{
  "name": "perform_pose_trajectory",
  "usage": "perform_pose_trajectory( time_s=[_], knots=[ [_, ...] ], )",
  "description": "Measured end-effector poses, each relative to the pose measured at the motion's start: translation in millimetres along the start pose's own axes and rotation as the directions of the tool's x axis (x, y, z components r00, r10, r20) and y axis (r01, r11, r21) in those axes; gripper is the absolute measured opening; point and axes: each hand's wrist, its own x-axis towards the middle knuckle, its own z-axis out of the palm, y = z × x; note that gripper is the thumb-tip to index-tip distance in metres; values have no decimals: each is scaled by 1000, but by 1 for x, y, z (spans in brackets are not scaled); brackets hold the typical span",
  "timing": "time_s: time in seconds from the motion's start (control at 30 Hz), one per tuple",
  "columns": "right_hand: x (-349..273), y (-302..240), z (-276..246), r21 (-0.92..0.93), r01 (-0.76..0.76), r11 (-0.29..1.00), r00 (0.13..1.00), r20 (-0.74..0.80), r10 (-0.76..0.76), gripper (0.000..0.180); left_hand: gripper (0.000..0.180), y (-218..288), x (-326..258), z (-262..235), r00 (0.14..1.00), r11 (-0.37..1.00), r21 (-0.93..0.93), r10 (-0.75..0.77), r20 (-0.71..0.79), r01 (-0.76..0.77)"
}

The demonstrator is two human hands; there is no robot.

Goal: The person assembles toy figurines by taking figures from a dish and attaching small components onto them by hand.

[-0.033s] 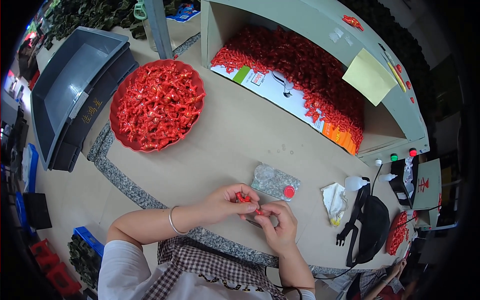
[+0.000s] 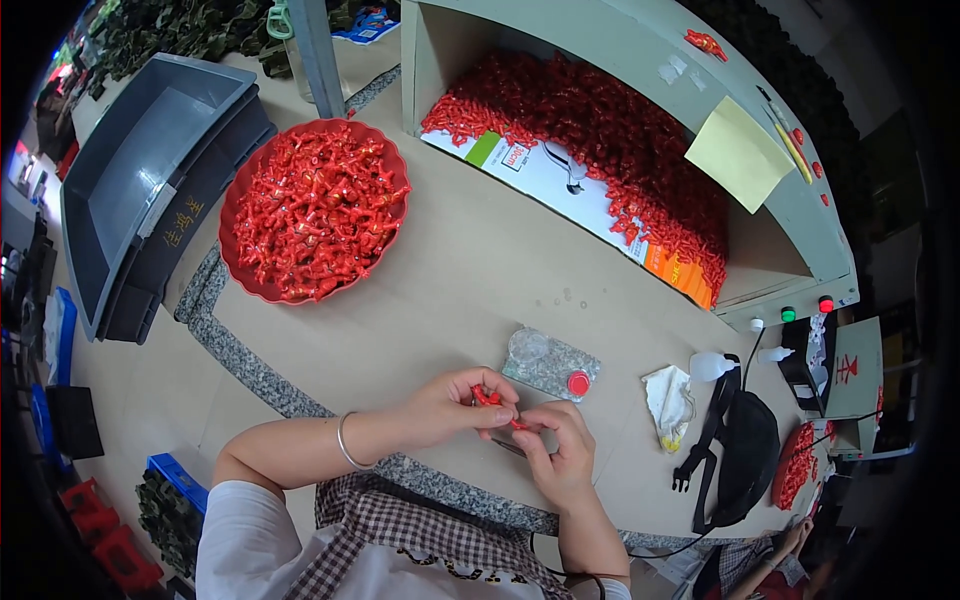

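Observation:
My left hand is closed around a small glossy red figurine, part of which shows between thumb and fingers. My right hand meets it fingertip to fingertip, pinching a tiny red piece; whether that piece is joined to the figurine I cannot tell. A thin dark tool sticks out below the fingers, mostly hidden. Just beyond my hands lies a speckled grey stone slab bearing a red cap and a clear round piece.
Back left stand a scalloped red bowl heaped with red figurines and grey bins. A pale green cabinet holds a heap of small red parts. At right are a white cloth, a squeeze bottle and a black waist bag.

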Motion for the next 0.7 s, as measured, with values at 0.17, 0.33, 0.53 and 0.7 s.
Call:
perform_pose_trajectory(
  time_s=[0.17, 0.33, 0.53, 0.7],
  knots=[
    [4, 1, -8, -334, 293, 896, 952, 185, -242, 15, 22, -2, 0, -1, 997, 999, 13, -53, 48, 52],
    [1, -1, -18, -184, 156, 971, 978, 166, -126, 9, 22, -7, -1, 1, 997, 998, -44, -35, 65, 38],
    [8, 16, -72, 271, -366, 890, 930, 67, 362, 17, 22, 0, 0, -2, 997, 999, -13, -51, 56, 51],
    [24, 44, -89, 275, -581, 766, 814, 226, 536, 22, 23, 3, -1, 1, 996, 990, 124, -77, 46, 71]
  ],
)
